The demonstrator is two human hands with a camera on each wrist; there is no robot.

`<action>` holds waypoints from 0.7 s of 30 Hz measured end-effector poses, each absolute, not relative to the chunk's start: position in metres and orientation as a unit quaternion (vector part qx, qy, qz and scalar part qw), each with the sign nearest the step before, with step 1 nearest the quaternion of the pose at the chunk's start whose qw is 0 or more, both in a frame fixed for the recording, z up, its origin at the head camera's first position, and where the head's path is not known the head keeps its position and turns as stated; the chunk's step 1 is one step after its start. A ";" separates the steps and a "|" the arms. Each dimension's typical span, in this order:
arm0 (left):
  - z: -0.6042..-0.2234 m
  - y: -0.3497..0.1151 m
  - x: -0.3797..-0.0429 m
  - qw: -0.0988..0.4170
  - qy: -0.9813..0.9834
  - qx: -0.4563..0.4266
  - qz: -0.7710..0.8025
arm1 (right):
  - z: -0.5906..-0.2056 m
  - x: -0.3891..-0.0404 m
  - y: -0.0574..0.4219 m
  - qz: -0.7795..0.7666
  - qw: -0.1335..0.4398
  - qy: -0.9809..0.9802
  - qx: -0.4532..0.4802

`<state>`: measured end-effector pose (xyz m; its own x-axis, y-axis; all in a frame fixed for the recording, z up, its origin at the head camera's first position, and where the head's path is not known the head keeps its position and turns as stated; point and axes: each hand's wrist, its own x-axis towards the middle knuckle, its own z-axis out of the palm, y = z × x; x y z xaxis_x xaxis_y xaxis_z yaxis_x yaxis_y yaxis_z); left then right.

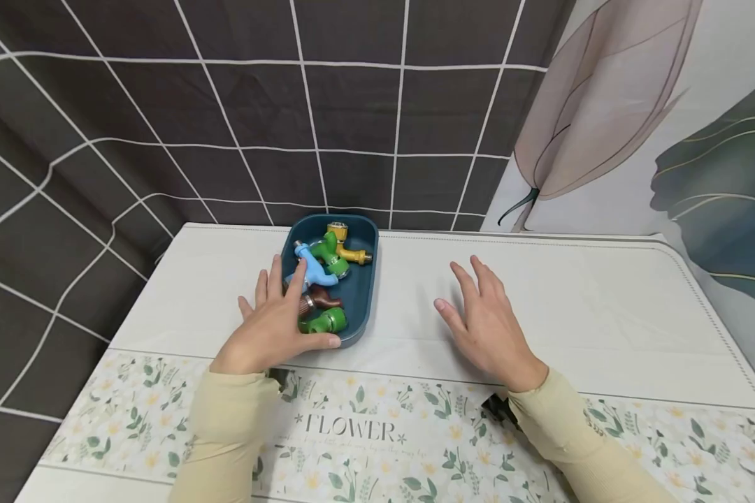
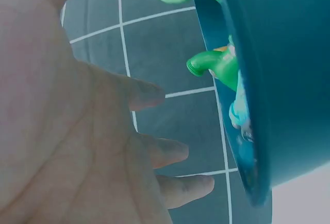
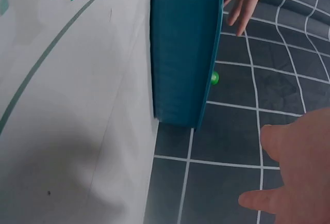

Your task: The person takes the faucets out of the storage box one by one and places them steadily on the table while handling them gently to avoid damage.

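Observation:
A dark blue plastic tub (image 1: 358, 297) holds several small taps: a yellow tap (image 1: 354, 256), a green tap (image 1: 335, 263), a light blue tap (image 1: 315, 271), a brown tap (image 1: 324, 299) and, at the near end, another green tap (image 1: 328, 321). My left hand (image 1: 264, 335) hovers over the tub's left side, fingers spread, thumb across the near rim; whether it touches cannot be told. In the left wrist view the palm (image 2: 103, 146) is beside the tub's wall (image 2: 294, 79), grasping nothing. To the tub's right, my right hand (image 1: 491, 332) is held above the table, fingers extended and holding nothing.
The white table cover (image 1: 409, 307) has a floral band (image 1: 358, 454) printed with "FLOWER" along its near part. A dark cloth with white grid lines (image 1: 358, 105) hangs directly behind the tub. A leaf-patterned curtain (image 1: 610, 105) hangs at the back right.

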<state>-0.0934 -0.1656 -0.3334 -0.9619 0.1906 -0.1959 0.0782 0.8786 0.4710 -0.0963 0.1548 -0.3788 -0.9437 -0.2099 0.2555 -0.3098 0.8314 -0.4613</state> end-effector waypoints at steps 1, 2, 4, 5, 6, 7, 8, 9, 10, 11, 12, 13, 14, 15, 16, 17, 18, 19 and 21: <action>-0.333 -0.167 -0.093 0.120 0.962 0.069 0.237 | -0.379 -0.096 0.155 0.257 0.098 -0.952 0.137; -0.334 -0.167 -0.092 0.122 0.961 0.068 0.238 | -0.378 -0.096 0.155 0.257 0.099 -0.951 0.139; -0.334 -0.169 -0.091 0.124 0.961 0.067 0.237 | -0.378 -0.097 0.154 0.258 0.100 -0.950 0.141; -0.335 -0.170 -0.090 0.125 0.961 0.067 0.236 | -0.378 -0.097 0.154 0.259 0.102 -0.950 0.142; -0.335 -0.171 -0.089 0.125 0.962 0.067 0.235 | -0.378 -0.097 0.154 0.260 0.103 -0.949 0.144; -0.336 -0.173 -0.088 0.125 0.962 0.068 0.234 | -0.378 -0.097 0.154 0.259 0.105 -0.949 0.146; -0.337 -0.174 -0.088 0.124 0.962 0.069 0.232 | -0.378 -0.097 0.153 0.260 0.106 -0.948 0.147; -0.338 -0.176 -0.087 0.123 0.963 0.071 0.230 | -0.378 -0.097 0.153 0.260 0.107 -0.948 0.149; -0.338 -0.177 -0.086 0.123 0.963 0.071 0.229 | -0.377 -0.097 0.152 0.260 0.108 -0.948 0.150; -0.339 -0.178 -0.085 0.123 0.963 0.072 0.227 | -0.377 -0.097 0.152 0.260 0.108 -0.948 0.150; -0.340 -0.179 -0.084 0.122 0.963 0.072 0.227 | -0.377 -0.097 0.151 0.260 0.108 -0.948 0.149; -0.341 -0.180 -0.084 0.122 0.963 0.072 0.227 | -0.377 -0.097 0.151 0.260 0.108 -0.948 0.149; -0.342 -0.181 -0.084 0.123 0.963 0.072 0.228 | -0.376 -0.097 0.150 0.262 0.108 -0.947 0.148; -0.343 -0.181 -0.083 0.124 0.963 0.070 0.229 | -0.376 -0.097 0.150 0.264 0.108 -0.947 0.148; -0.343 -0.182 -0.083 0.124 0.963 0.069 0.230 | -0.375 -0.097 0.149 0.266 0.109 -0.946 0.148; -0.344 -0.182 -0.083 0.125 0.962 0.068 0.231 | -0.374 -0.096 0.148 0.268 0.109 -0.945 0.150; -0.344 -0.183 -0.083 0.127 0.962 0.066 0.232 | -0.374 -0.096 0.147 0.269 0.110 -0.945 0.151; -0.345 -0.183 -0.082 0.129 0.962 0.064 0.233 | -0.373 -0.096 0.146 0.271 0.110 -0.944 0.154; -0.345 -0.184 -0.082 0.133 0.961 0.060 0.234 | -0.372 -0.095 0.143 0.271 0.110 -0.943 0.158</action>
